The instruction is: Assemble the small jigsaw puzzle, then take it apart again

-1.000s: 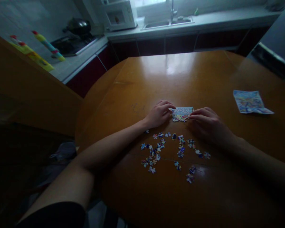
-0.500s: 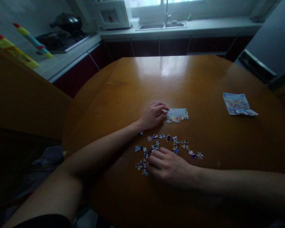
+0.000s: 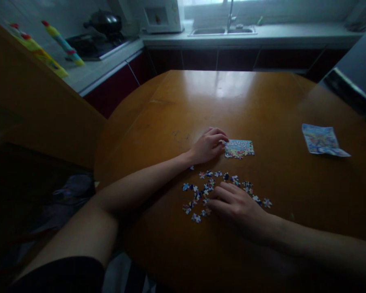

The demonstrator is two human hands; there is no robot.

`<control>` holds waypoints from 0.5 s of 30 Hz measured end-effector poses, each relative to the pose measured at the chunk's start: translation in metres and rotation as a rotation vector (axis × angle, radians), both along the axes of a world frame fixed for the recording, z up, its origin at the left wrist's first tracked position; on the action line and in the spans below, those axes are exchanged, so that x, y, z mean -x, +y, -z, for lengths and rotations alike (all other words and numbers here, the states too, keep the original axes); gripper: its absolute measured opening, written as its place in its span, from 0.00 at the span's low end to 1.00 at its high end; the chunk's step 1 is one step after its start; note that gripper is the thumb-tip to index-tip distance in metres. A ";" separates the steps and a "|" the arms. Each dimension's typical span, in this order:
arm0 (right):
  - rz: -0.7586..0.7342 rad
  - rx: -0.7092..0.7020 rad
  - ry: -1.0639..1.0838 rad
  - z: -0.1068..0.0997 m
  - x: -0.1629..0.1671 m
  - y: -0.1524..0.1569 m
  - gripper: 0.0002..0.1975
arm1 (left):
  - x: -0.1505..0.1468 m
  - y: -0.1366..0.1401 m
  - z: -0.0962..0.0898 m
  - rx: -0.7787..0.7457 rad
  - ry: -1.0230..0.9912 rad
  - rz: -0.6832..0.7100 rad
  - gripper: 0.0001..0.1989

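A: Starting from the left?

B: Across the brown counter point(image 3: 158, 134), a scatter of loose puzzle pieces point(image 3: 206, 192), partly covered farther right.

A: Then the left hand point(image 3: 209, 145)?

B: Loosely bent, with fingertips at the left edge of the joined puzzle section point(image 3: 239, 149). Possibly a split along the joins, from pressing too hard there.

A: And the right hand point(image 3: 236, 205)?

B: Curled low among the loose pieces. For both hands, too dim and small to tell pinching from mere touching.

A: Any risk there?

B: Perhaps knocking neighbouring pieces aside or hiding one underneath, from raking too low.

A: And the joined section?

B: Flat on the counter, beyond the right hand, ragged along the near side. Liable to lose a piece there, if bumped by a knuckle.

A: Farthest right?

B: A creased printed sheet point(image 3: 321, 140), well apart from the pieces. Possibly shifted by a wide swing of that same hand.
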State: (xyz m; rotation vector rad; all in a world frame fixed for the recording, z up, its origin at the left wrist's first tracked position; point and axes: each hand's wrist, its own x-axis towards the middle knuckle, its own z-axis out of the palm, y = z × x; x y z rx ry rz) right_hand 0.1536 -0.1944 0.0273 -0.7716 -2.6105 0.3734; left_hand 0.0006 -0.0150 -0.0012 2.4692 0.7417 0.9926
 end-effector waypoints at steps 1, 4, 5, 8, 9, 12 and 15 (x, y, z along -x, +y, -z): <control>0.011 0.000 0.007 -0.002 0.000 0.001 0.08 | 0.000 0.000 0.000 -0.006 -0.005 0.005 0.08; -0.040 0.012 -0.059 -0.007 0.007 0.003 0.05 | 0.001 0.000 0.000 -0.014 -0.010 0.006 0.08; -0.069 0.021 -0.093 -0.008 0.010 0.003 0.04 | 0.001 -0.001 -0.001 -0.010 -0.007 0.001 0.08; -0.121 0.028 -0.162 -0.009 0.019 0.001 0.02 | 0.000 -0.002 -0.003 0.002 0.013 -0.016 0.08; -0.121 0.021 -0.180 -0.010 0.021 0.001 0.02 | 0.000 -0.002 -0.004 0.001 0.017 -0.015 0.08; -0.103 -0.016 -0.234 -0.015 0.025 0.000 0.01 | 0.000 -0.003 -0.005 -0.011 0.018 -0.006 0.07; -0.105 -0.044 -0.272 -0.021 0.025 -0.002 0.02 | 0.001 -0.002 -0.006 -0.012 0.020 -0.002 0.06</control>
